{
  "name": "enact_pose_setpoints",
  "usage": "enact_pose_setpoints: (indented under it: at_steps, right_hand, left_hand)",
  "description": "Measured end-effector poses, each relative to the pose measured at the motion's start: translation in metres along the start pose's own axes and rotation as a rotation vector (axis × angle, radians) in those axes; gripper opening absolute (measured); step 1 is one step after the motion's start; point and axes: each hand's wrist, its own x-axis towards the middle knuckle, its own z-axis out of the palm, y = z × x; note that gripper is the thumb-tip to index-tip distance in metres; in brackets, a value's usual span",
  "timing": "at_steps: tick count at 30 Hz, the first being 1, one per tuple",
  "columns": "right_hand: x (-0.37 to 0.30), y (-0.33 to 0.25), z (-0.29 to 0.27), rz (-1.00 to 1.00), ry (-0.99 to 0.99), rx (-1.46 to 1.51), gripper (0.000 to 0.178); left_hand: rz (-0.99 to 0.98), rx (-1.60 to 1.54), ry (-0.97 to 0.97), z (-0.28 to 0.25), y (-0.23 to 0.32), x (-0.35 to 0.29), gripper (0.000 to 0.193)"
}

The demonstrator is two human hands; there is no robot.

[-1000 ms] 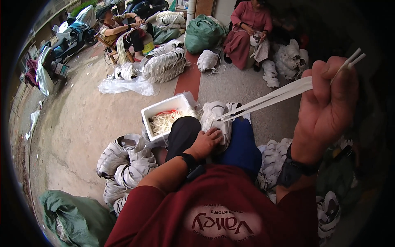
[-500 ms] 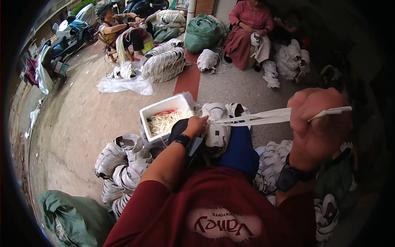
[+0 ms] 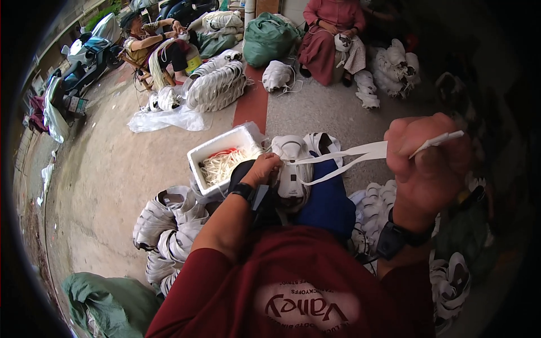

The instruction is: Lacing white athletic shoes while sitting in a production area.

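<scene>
A white shoe upper (image 3: 293,183) rests on my lap, toe end facing away. My left hand (image 3: 264,169) is closed at its left side, fingertips pinching beside the lacing; whether they hold the upper's edge or a lace is hard to make out. From the lacing, two strands of flat white shoelace (image 3: 360,151) stretch to the right. My right hand (image 3: 425,160) is raised in a fist around them, with a lace end sticking out past the thumb. The lower strand sags in a curve. Just behind the upper lies a second white shoe upper (image 3: 323,144).
A white foam box (image 3: 194,160) of loose laces stands left of my lap. Stacked shoe uppers (image 3: 169,217) lie at my left, more (image 3: 376,211) at my right. A green sack (image 3: 107,304) sits near left. Two people (image 3: 332,39) (image 3: 152,45) sit working farther off.
The two lace strands have spread apart, and the lower one hangs slacker. Both hands keep their grips; the whole view has shifted slightly.
</scene>
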Motion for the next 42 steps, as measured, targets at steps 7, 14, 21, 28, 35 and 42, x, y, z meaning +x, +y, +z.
enact_pose_setpoints:
  at_steps: [7, 14, 21, 28, 35, 42]
  right_hand:
    - [-0.001, -0.001, -0.002, 0.053, -0.041, 0.034, 0.027]
    - [-0.001, 0.001, -0.007, 0.040, -0.117, 0.152, 0.013]
    - [0.003, -0.005, 0.006, 0.042, -0.016, 0.021, 0.028]
    - [0.005, -0.007, 0.007, 0.093, -0.053, 0.034, 0.025]
    - [0.007, -0.012, 0.011, 0.099, -0.061, -0.011, 0.025]
    - [0.016, -0.011, 0.015, 0.081, -0.111, 0.141, 0.022]
  left_hand:
    - [0.105, 0.047, 0.240, 0.004, -0.006, -0.002, 0.009]
    - [0.143, -0.278, 0.379, 0.017, 0.000, -0.006, 0.005]
    - [0.137, -0.206, 0.144, -0.004, -0.004, -0.004, 0.006]
    - [0.064, -0.141, -0.073, 0.001, -0.002, 0.000, 0.014]
    - [0.021, -0.274, -0.114, -0.023, -0.010, 0.011, 0.021]
    - [0.557, 0.198, 0.192, 0.027, 0.018, -0.048, 0.037]
